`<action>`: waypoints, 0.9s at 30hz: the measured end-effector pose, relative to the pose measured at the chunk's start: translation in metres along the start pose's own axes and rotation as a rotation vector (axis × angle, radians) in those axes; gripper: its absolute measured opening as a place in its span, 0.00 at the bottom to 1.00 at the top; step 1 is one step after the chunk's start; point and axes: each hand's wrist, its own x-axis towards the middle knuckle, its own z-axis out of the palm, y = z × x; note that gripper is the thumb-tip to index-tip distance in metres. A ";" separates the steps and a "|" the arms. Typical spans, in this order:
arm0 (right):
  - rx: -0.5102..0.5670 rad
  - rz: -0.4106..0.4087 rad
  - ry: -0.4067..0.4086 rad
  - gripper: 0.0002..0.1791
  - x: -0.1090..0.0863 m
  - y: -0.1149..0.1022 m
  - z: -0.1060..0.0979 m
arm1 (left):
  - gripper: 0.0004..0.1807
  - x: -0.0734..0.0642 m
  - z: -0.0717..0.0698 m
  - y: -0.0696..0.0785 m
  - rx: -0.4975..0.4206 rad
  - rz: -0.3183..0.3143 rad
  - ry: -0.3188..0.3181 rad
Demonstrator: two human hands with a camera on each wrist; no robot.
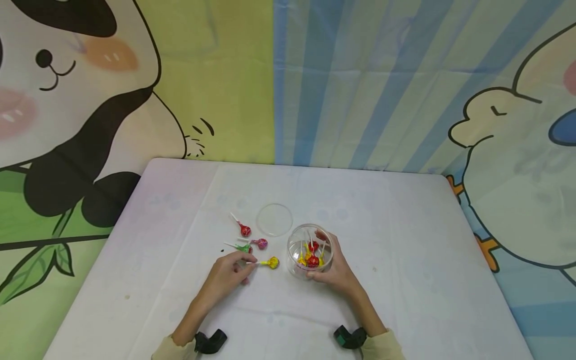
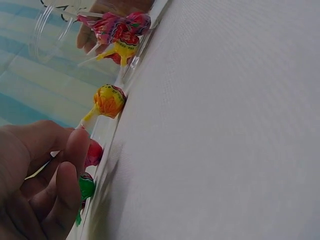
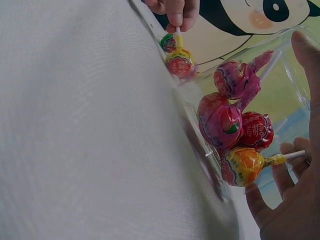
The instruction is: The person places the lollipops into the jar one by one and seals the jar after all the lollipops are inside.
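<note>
My left hand (image 1: 231, 273) pinches the stick of a yellow lollipop (image 1: 272, 262) between thumb and fingertips, its wrapped head pointing toward the jar. In the left wrist view that yellow lollipop (image 2: 109, 101) shows close over the table. My right hand (image 1: 335, 267) grips the side of a clear round jar (image 1: 294, 267), which stands without its lid. Inside the jar lie several wrapped lollipops; the right wrist view shows a red lollipop (image 3: 257, 130), pink ones and a yellow lollipop (image 3: 242, 166). Just beyond my left hand are a green lollipop (image 1: 245, 248) and a purple-pink lollipop (image 1: 260, 243).
A red lollipop (image 1: 245, 230) lies farther back on the white-covered table (image 1: 405, 260). The clear round lid (image 1: 274, 220) rests flat behind the jar. A small dark speck (image 1: 222, 250) is left of the green lollipop. A printed curtain (image 1: 360, 85) hangs behind the table.
</note>
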 end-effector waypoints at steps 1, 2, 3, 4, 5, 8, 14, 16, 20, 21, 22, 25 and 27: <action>-0.001 0.000 0.000 0.55 0.000 0.000 0.000 | 0.06 0.000 0.000 0.000 -0.003 0.010 0.003; -0.002 0.000 0.000 0.55 0.000 0.000 0.000 | 0.06 0.001 0.000 -0.001 -0.003 0.020 0.010; -0.001 0.001 0.001 0.55 0.000 0.000 0.000 | 0.06 0.001 -0.001 -0.001 -0.005 0.029 0.019; -0.001 0.001 0.002 0.55 0.000 0.000 0.000 | 0.06 0.001 -0.002 -0.001 -0.010 0.038 0.027; -0.001 0.001 0.001 0.55 0.000 0.000 0.000 | 0.06 0.001 -0.003 -0.001 -0.014 0.049 0.038; 0.003 0.004 0.000 0.55 0.000 0.000 0.000 | 0.05 0.002 -0.007 0.002 -0.049 0.061 0.066; 0.002 0.005 -0.001 0.55 0.000 -0.001 0.000 | 0.07 0.002 -0.020 0.014 -0.242 0.007 0.087; 0.004 0.002 -0.001 0.54 0.000 -0.001 0.000 | 0.08 0.002 -0.024 0.017 -0.324 -0.015 0.090; 0.008 -0.001 -0.003 0.54 0.000 0.000 0.000 | 0.12 0.001 -0.028 0.020 -0.426 -0.034 0.099; 0.009 -0.002 -0.004 0.54 0.000 0.000 0.000 | 0.12 0.001 -0.029 0.020 -0.443 -0.036 0.103; 0.007 -0.003 -0.005 0.54 0.000 0.000 0.000 | 0.12 0.001 -0.029 0.020 -0.453 -0.037 0.106; 0.006 -0.005 -0.008 0.54 0.000 0.001 0.000 | 0.13 0.002 -0.030 0.019 -0.476 -0.039 0.115; 0.008 -0.003 -0.009 0.54 0.000 0.001 0.000 | 0.13 0.002 -0.030 0.019 -0.500 -0.045 0.121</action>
